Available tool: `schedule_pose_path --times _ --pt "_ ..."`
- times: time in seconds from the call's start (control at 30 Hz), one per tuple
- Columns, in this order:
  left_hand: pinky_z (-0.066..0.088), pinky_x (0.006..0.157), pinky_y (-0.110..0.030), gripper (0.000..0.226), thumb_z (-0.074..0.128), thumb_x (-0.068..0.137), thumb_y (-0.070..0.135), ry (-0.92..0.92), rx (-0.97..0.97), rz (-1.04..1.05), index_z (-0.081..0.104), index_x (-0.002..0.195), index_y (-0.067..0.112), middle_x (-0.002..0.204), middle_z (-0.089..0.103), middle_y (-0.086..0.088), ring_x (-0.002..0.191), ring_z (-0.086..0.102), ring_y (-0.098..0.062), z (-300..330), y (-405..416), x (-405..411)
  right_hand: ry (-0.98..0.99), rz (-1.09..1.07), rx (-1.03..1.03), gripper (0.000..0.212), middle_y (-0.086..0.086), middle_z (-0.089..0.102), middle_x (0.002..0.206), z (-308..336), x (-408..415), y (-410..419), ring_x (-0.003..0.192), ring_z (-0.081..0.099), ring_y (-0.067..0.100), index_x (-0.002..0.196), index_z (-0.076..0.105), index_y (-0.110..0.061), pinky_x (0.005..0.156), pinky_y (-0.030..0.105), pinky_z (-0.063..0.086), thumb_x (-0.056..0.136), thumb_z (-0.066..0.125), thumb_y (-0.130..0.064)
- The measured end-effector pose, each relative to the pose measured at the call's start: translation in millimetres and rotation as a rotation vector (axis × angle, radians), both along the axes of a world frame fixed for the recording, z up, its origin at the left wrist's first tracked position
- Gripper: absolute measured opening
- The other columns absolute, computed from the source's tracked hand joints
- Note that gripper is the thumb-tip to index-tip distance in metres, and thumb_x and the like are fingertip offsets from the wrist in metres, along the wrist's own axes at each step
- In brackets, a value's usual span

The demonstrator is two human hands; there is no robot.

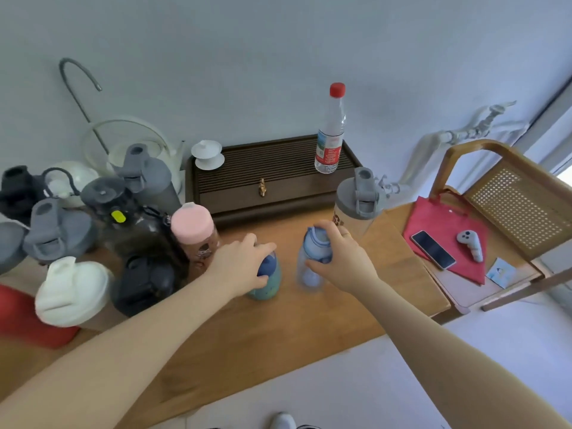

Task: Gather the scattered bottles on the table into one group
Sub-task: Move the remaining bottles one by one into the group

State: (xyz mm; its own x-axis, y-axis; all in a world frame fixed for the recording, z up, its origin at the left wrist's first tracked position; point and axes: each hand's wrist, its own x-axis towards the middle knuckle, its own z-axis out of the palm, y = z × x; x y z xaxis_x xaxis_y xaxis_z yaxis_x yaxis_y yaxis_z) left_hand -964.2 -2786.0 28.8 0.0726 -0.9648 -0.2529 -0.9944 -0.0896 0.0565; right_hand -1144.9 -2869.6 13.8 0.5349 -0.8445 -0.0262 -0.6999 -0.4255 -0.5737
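Note:
My left hand (240, 263) grips the dark blue lid of a small teal bottle (267, 287) standing mid-table. My right hand (339, 257) grips the top of a clear light-blue bottle (311, 258) just to its right. Several bottles crowd the table's left side, among them a pink-lidded one (192, 224), a black one (145, 281), a white-lidded one (72, 291) and grey-lidded ones (55, 232). A grey-lidded beige bottle (356, 205) stands alone behind my right hand. A clear water bottle with a red cap (331, 131) stands on the dark wooden tea tray (272, 187).
The wooden table (278, 329) ends just right of the beige bottle. A chair (507, 209) on the right holds a red bag (445, 230), a phone (432, 249) and a grey controller (470, 244). A glass kettle (133, 147) and white lidded cup (207, 154) stand at the back.

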Motion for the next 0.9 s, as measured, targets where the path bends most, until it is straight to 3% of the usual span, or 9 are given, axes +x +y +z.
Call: schedule_pose_path --times 0.27,0.47,0.53,0.6,0.67,0.77,0.9 --pt "0.038 0.085 -0.036 0.054 0.053 0.082 0.036 -0.174 -0.059 0.052 0.035 0.13 0.019 0.12 0.05 -0.007 0.107 0.05 -0.028 -3 59 56 0.023 0.231 0.014 0.065 0.004 0.048 0.124 0 88 41 0.104 0.055 0.028 0.13 0.036 -0.029 0.082 0.041 0.051 0.074 0.07 -0.033" --pt "0.039 0.086 -0.037 0.06 0.054 0.084 0.032 -0.151 -0.145 0.037 0.029 0.135 0.014 0.122 0.05 -0.01 0.107 0.05 -0.03 -9 66 68 0.04 0.174 0.015 0.067 0.004 0.049 0.123 2 100 55 0.105 0.055 0.028 0.13 0.035 -0.029 0.081 0.04 0.051 0.073 0.071 -0.03" --pt "0.04 0.087 -0.037 0.062 0.055 0.084 0.033 -0.139 -0.172 0.036 0.028 0.136 0.014 0.123 0.05 -0.01 0.108 0.05 -0.029 -12 67 69 0.071 0.181 0.009 0.074 0.004 0.047 0.128 2 97 57 0.114 0.051 0.028 0.135 0.03 -0.03 0.089 0.041 0.049 0.073 0.071 -0.037" --pt "0.04 0.09 -0.036 0.065 0.056 0.083 0.034 -0.108 -0.204 0.037 0.026 0.137 0.015 0.128 0.047 -0.009 0.113 0.047 -0.028 -13 67 69 0.109 0.198 -0.058 0.083 0.004 0.04 0.142 6 91 59 0.132 0.034 0.027 0.142 0.021 -0.028 0.104 0.043 0.036 0.074 0.066 -0.049" --pt "0.038 0.096 -0.037 0.076 0.06 0.081 0.037 -0.039 -0.241 0.021 0.019 0.141 0.015 0.137 0.04 -0.008 0.121 0.042 -0.027 -11 66 66 0.035 0.106 -0.168 0.079 0.003 0.032 0.149 15 80 54 0.142 0.018 0.025 0.143 0.021 -0.023 0.113 0.043 0.021 0.08 0.058 -0.053" --pt "0.035 0.102 -0.037 0.091 0.064 0.078 0.044 0.102 -0.276 -0.014 0.005 0.145 0.021 0.147 0.028 -0.006 0.129 0.036 -0.026 -6 60 55 -0.08 -0.212 -0.293 0.066 0.008 0.029 0.151 29 53 27 0.144 0.011 0.027 0.14 0.03 -0.018 0.115 0.045 0.012 0.084 0.058 -0.039" --pt "0.038 0.098 -0.036 0.098 0.065 0.074 0.049 0.212 -0.303 -0.013 0.001 0.144 0.03 0.147 0.027 -0.005 0.122 0.042 -0.026 1 38 37 0.09 -0.405 -0.305 0.073 0.012 0.012 0.156 35 25 -23 0.144 -0.001 0.034 0.142 0.023 -0.021 0.116 0.052 0.004 0.081 0.061 -0.038"
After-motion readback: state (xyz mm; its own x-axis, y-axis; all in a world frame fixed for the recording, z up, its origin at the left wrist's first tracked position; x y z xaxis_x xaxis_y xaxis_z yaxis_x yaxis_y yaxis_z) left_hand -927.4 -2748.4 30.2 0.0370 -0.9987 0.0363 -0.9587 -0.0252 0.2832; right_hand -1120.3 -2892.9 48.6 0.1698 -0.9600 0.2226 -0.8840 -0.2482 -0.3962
